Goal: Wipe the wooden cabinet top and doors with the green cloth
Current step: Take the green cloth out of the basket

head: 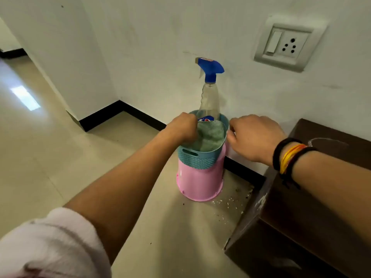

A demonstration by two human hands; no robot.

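The green cloth (210,137) lies bunched inside a small blue basket (197,159) that rests on an upturned pink bucket (200,183). My left hand (183,127) reaches into the basket, its fingers closed on the cloth's left edge. My right hand (253,135) hovers just right of the basket's rim with curled fingers; whether it touches the rim is unclear. The dark wooden cabinet (313,207) stands at the lower right, its top partly under my right forearm.
A clear spray bottle (209,97) with a blue trigger head stands in the basket against the white wall. A switch and socket plate (287,45) sits on the wall above. Crumbs lie on the beige floor (230,201) between bucket and cabinet. Black skirting runs along the wall.
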